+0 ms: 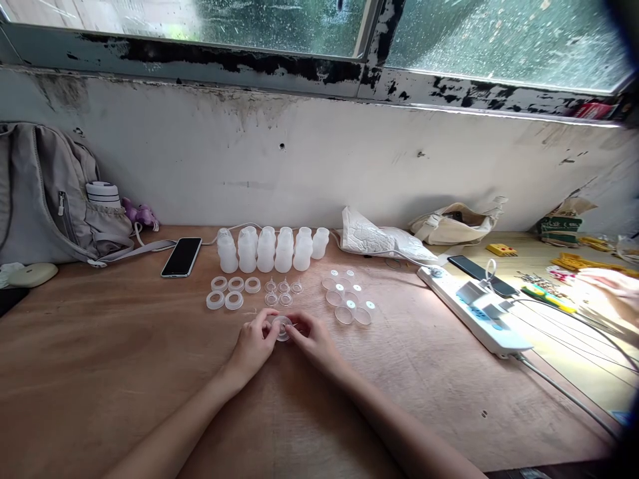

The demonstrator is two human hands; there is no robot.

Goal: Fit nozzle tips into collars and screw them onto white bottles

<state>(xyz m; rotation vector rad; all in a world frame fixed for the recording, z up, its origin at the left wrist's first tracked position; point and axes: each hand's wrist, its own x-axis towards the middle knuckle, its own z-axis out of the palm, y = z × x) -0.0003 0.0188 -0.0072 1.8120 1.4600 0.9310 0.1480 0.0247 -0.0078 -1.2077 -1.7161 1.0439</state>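
Note:
My left hand (254, 346) and my right hand (312, 340) meet at the middle of the wooden table (124, 372), both pinching one small clear plastic ring-shaped part (282, 326). Just beyond it lie several white screw rings (225, 293), several small clear nipples (283, 291) and several clear round caps (348, 297). Behind those stands a row of several translucent white small bottles (272, 249).
A black phone (182, 257) and a grey backpack (47, 193) lie at the left. A white power strip (474, 310) with cables, a second phone (482, 275), crumpled bags (379, 238) and yellow parts sit at the right. Another person's hand (616, 289) shows at the far right edge.

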